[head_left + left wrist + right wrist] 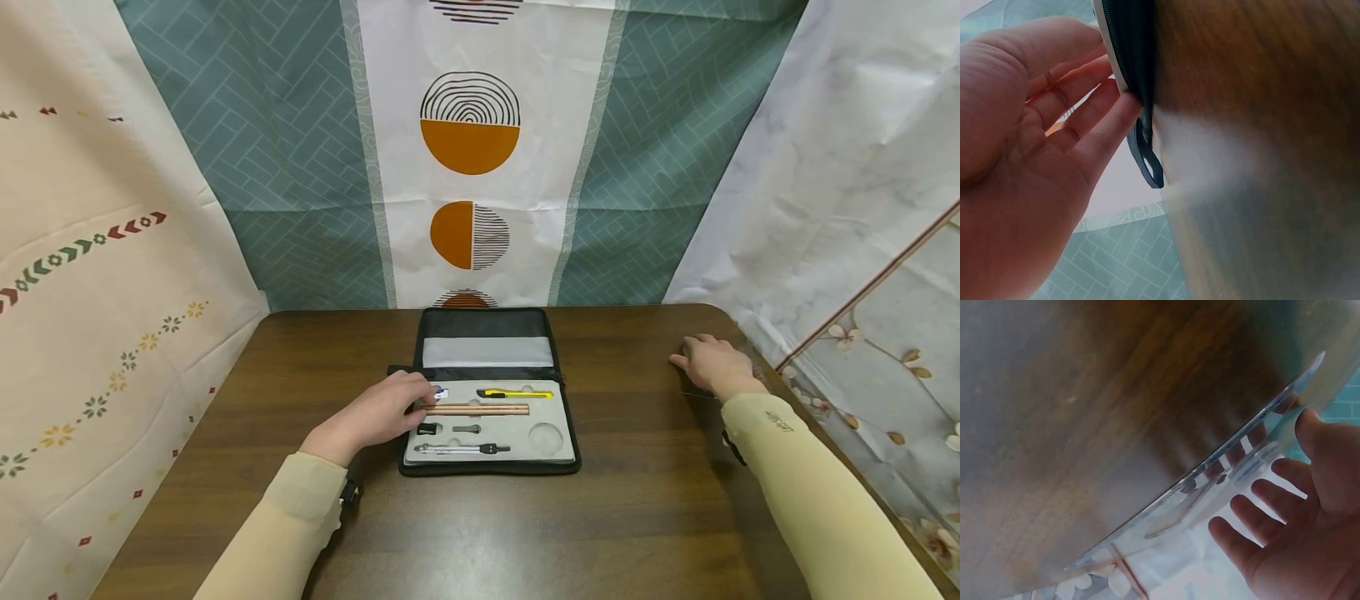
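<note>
My left hand (pixel 378 411) reaches over the left edge of a black zip case (pixel 487 469), its fingertips by the left ends of some wooden pencils (pixel 483 409) and a small white-and-blue item (pixel 442 393), perhaps an eraser. In the left wrist view, the little finger meets the zipped edge and the other fingertips are hidden. My right hand (pixel 716 367) is at the far right of the table, fingers loosely extended. Beside them in the right wrist view lies a clear, flat plastic piece (pixel 1200 481), pointed at both ends like a set square.
The case's light tray also holds a yellow utility knife (pixel 517 394), a black sharpener (pixel 427 429), a small grey piece (pixel 467 429) and a compass (pixel 461 449). A round recess (pixel 545 438) is at its lower right. Patterned cloths (pixel 300 167) hang around the wooden table (pixel 487 533).
</note>
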Available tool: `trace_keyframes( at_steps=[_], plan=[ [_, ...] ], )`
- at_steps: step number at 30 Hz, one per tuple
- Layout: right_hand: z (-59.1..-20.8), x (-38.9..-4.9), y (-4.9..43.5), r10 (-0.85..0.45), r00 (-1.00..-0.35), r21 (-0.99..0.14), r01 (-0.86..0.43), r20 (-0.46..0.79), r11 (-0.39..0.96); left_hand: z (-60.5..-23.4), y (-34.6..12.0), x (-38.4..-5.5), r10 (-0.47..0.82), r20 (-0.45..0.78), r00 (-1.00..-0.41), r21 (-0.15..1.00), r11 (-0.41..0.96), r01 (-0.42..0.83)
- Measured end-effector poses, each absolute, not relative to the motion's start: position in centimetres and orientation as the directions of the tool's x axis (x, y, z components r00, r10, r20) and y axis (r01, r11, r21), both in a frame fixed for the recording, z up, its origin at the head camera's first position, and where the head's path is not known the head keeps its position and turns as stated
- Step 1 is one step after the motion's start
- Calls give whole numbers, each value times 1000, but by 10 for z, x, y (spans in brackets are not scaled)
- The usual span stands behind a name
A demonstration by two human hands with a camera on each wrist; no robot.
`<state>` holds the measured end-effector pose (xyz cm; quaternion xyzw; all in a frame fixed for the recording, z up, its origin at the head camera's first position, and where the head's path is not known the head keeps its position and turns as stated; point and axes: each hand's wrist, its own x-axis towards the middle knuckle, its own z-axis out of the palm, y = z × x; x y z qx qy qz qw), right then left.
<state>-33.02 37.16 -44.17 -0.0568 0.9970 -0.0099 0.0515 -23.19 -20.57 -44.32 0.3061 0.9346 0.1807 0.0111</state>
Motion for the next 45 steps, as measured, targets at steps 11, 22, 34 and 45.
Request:
trace_keyframes(
  at_steps=[11, 22, 34, 45],
  plan=[
    [-436, -325, 371, -107, -987, -28, -104, -120, 994, -445, -207, -232, 580, 101, -808, 340, 743, 576],
    [-438, -328, 373, -118, -993, -52, -117, -16, 992, -444, -206, -232, 570, 85, -817, 346, 752, 561],
    [-440, -328, 375, -135, -991, -62, -136, 20, 989, -445, -206, -233, 576, 93, -812, 348, 745, 568],
    [-442, -329, 375, -136, -990, -90, -137, 19, 986, -444, -205, -232, 574, 90, -814, 346, 748, 566]
  ],
)
